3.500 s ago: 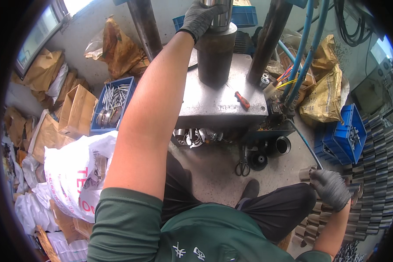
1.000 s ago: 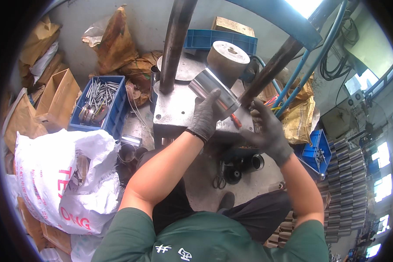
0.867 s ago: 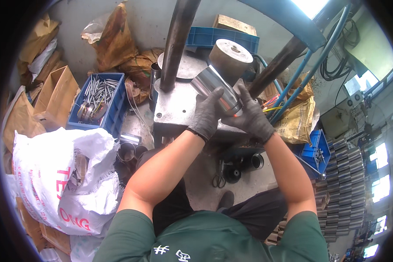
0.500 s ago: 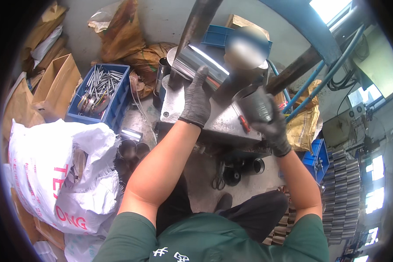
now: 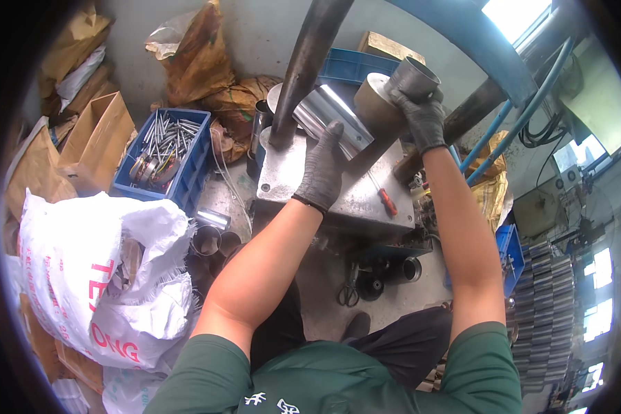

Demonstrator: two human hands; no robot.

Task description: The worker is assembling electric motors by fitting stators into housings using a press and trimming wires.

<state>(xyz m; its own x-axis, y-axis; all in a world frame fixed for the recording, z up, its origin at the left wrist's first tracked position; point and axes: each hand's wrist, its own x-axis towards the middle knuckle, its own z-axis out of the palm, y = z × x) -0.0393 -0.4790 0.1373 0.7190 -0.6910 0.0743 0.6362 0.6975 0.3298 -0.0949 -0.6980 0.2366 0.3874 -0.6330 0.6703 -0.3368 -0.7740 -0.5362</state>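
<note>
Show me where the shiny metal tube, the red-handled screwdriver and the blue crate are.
shiny metal tube (image 5: 334, 117), head view, bright side wall.
red-handled screwdriver (image 5: 388, 202), head view, red handle.
blue crate (image 5: 190, 162), head view, right wall.

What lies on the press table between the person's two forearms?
In the head view, a red-handled screwdriver lies on the bare grey press table, between the left hand on the shiny metal tube and the right hand.

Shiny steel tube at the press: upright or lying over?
Lying over. The shiny steel tube slants across the press plate, side wall up; the left hand grips its near end, the right hand holds a grey sleeve.
</note>
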